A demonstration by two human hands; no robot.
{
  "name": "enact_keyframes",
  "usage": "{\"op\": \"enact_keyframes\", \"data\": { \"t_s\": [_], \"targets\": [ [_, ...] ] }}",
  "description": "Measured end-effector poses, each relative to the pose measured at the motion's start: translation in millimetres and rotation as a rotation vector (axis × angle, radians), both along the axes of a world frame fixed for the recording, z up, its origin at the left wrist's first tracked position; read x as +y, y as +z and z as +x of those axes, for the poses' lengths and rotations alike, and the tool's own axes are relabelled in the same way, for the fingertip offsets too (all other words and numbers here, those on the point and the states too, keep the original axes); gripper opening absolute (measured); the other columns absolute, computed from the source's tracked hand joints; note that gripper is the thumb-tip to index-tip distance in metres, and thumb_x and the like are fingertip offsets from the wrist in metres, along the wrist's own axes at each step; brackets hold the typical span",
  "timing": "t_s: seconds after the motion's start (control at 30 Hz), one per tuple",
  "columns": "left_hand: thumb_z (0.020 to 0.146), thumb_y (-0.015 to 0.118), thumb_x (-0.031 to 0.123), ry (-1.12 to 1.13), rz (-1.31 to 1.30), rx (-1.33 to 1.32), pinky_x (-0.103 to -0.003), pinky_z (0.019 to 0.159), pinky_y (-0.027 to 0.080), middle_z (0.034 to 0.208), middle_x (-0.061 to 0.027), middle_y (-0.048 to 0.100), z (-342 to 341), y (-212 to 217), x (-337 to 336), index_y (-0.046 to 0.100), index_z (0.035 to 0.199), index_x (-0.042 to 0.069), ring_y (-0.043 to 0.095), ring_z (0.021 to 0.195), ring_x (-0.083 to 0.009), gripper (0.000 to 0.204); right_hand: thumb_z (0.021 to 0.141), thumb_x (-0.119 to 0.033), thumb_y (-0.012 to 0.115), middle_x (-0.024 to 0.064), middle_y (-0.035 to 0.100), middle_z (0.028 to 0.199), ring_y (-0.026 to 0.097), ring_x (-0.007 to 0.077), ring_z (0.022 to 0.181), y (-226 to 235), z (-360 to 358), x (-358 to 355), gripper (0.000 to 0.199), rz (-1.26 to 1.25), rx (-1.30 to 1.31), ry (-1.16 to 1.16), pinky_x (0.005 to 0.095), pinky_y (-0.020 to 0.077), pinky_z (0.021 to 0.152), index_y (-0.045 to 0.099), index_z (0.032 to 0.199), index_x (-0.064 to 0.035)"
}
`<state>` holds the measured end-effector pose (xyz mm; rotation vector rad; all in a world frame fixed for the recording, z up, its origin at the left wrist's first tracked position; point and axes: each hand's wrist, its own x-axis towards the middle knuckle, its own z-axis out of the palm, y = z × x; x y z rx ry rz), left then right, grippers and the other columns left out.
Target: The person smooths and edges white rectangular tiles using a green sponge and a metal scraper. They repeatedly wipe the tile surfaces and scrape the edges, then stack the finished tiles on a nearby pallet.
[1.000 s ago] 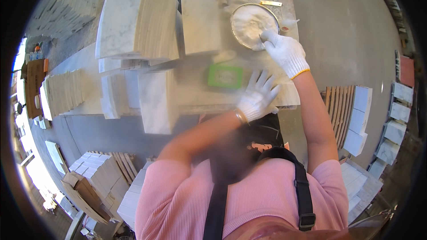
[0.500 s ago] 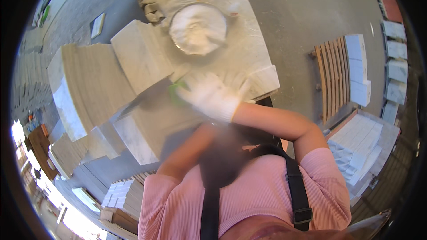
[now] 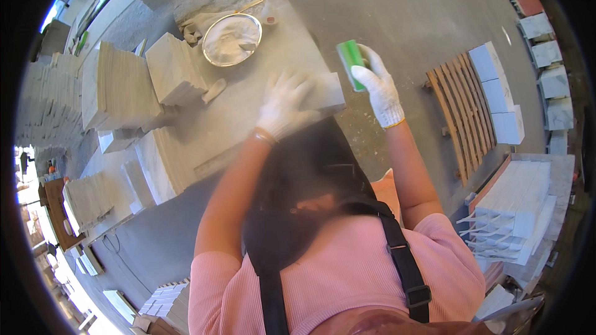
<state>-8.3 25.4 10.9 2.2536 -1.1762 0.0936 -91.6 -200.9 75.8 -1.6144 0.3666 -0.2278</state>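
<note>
My right hand (image 3: 380, 90), in a white knit glove, holds up a small green block (image 3: 352, 65) with a pale side face, beyond the table's right edge. The block's exact kind is unclear. Also gloved, my left hand (image 3: 284, 107) lies on the table with its fingers spread and slightly blurred. Its fingers reach over or beside a white marble tile (image 3: 330, 92) at the table's right edge; how far the tile extends under them I cannot make out. Farther back stands a round metal basin (image 3: 214, 56) of white powder (image 3: 231, 36), with a scoop-like piece in it.
Stacks of marble tiles (image 3: 118, 87) stand left on the dusty table (image 3: 242, 96), with another stack (image 3: 161, 161) nearer. A pale glove-like piece (image 3: 214, 91) lies near the basin. Right, a wooden pallet (image 3: 459, 111) bears white slabs; a box of white strips (image 3: 512, 201) sits nearer.
My right hand has swung from over the table out to the right, carrying the green block. My left hand, hidden before, now lies on the table. The view has shifted.
</note>
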Motion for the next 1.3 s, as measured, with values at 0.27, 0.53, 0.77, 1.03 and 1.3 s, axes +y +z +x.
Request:
{"op": "enact_keyframes", "data": {
  "t_s": [0.27, 0.53, 0.77, 1.03, 1.3],
  "targets": [
    [0.07, 0.082, 0.044, -0.048, 0.009, -0.123, -0.058, 0.116, 0.035, 0.142, -0.0133, 0.062, -3.0, -6.0, -26.8, 0.069, 0.128, 0.01, 0.048, 0.142, -0.038, 0.069, 0.096, -0.034, 0.065, 0.0038, 0.066, 0.12, 0.066, 0.0131, 0.094, -60.0, -48.8, -46.8, 0.069, 0.146, 0.076, -0.161, 0.0328, 0.0552, 0.076, 0.044, 0.159, -0.0155],
    [0.068, 0.083, 0.046, -0.091, 0.011, -0.098, -0.056, 0.114, 0.037, 0.14, -0.0113, 0.063, 5.1, -1.1, -31.0, 0.071, 0.126, 0.011, 0.05, 0.139, -0.0389, 0.069, 0.093, -0.029, 0.078, 0.0025, 0.066, 0.12, 0.062, 0.0123, 0.109, -98.3, -21.1, -32.1, 0.072, -0.362, 0.032, -0.103, 0.0323, 0.0544, 0.084, 0.05, 0.158, -0.0155],
    [0.066, 0.086, 0.046, -0.072, 0.014, -0.047, -0.054, 0.114, 0.038, 0.137, -0.0082, 0.064, 7.2, -0.6, -30.5, 0.071, 0.127, 0.014, 0.051, 0.138, -0.0357, 0.07, 0.098, -0.024, 0.07, 0.0075, 0.06, 0.148, 0.058, 0.0155, 0.127, -76.9, -9.7, -38.9, 0.068, 0.114, 0.168, -0.17, 0.0314, 0.0477, 0.103, 0.046, 0.158, -0.0049],
    [0.064, 0.086, 0.045, -0.093, -0.007, -0.075, -0.054, 0.109, 0.042, 0.133, -0.0089, 0.066, 9.3, 1.3, -32.2, 0.073, 0.124, 0.014, 0.055, 0.133, -0.0366, 0.068, 0.098, -0.026, 0.07, 0.0081, 0.057, 0.15, 0.056, 0.0165, 0.13, -83.5, 1.1, -26.9, 0.067, -0.035, 0.153, -0.13, 0.0309, 0.0441, 0.109, 0.047, 0.158, -0.0055],
    [0.064, 0.086, 0.045, -0.095, 0.005, -0.065, -0.054, 0.107, 0.044, 0.134, -0.0091, 0.066, 8.7, -0.6, -32.9, 0.073, 0.123, 0.014, 0.056, 0.132, -0.0369, 0.068, 0.096, -0.021, 0.074, 0.006, 0.056, 0.151, 0.058, 0.0135, 0.125, -74.5, -17.1, -19.1, 0.066, -0.339, 0.167, -0.071, 0.0293, 0.0493, 0.101, 0.051, 0.156, -0.0079]
  ]
}}
